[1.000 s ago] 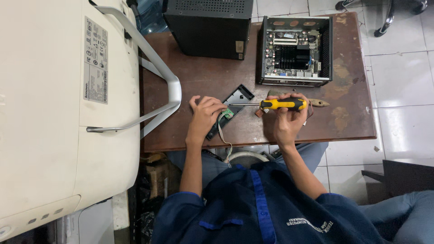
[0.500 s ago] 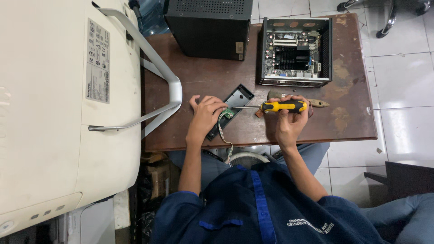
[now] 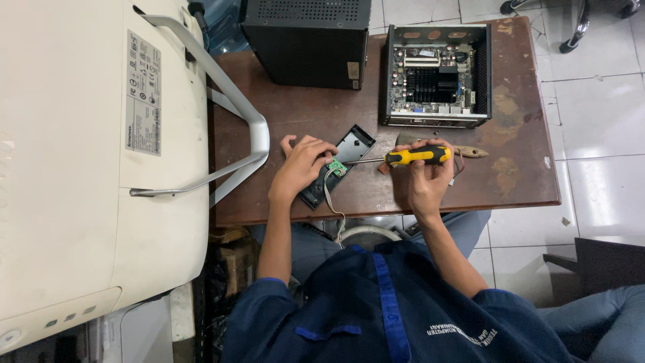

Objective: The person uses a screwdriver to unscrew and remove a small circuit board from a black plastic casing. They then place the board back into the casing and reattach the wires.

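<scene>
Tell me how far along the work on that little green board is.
Done: the small computer case sits opened, its board exposed. In hand: the left hand steadies the green circuit board on the black panel; the right hand holds the yellow screwdriver, tip at the board. Left: board and wire remain attached.

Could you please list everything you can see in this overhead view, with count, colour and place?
wooden table: one, brown, stained, centre
black computer case: one, closed, table's far edge
open small computer case: one, grey, circuit board exposed, far right of table
black plastic panel: one, long, lying under the left hand
small green circuit board: one, with pale wires trailing off the table's near edge
screwdriver: one, yellow and black handle, tip at the green board
white all-in-one monitor: one, silver stand, face down at left
tiled floor: white, right
left hand: steadies the panel
right hand: grips the screwdriver
</scene>
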